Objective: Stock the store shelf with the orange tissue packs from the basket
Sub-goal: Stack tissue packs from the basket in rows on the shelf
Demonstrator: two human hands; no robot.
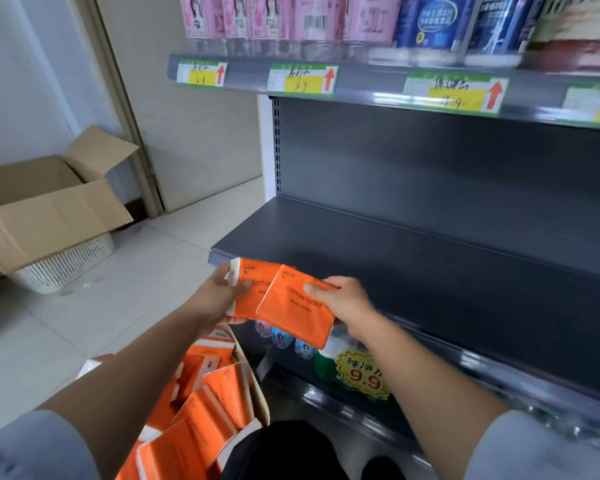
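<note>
My left hand [219, 296] grips one orange tissue pack [253, 277] by its left end. My right hand [343, 299] holds a second orange tissue pack [291, 311] marked COTTON TISSUE, thumb on top; it overlaps the first. Both packs hover just in front of the front left corner of the bare dark grey shelf [413, 271]. Below my left arm, the basket [257, 393] holds several more orange packs [201, 417], piled loosely.
An open cardboard box [45, 209] sits in a white woven basket [66, 265] on the tiled floor at left. The upper shelf [361, 81] carries pink and blue packs with price tags. A lower shelf holds a green bottle [357, 368] and small bottles.
</note>
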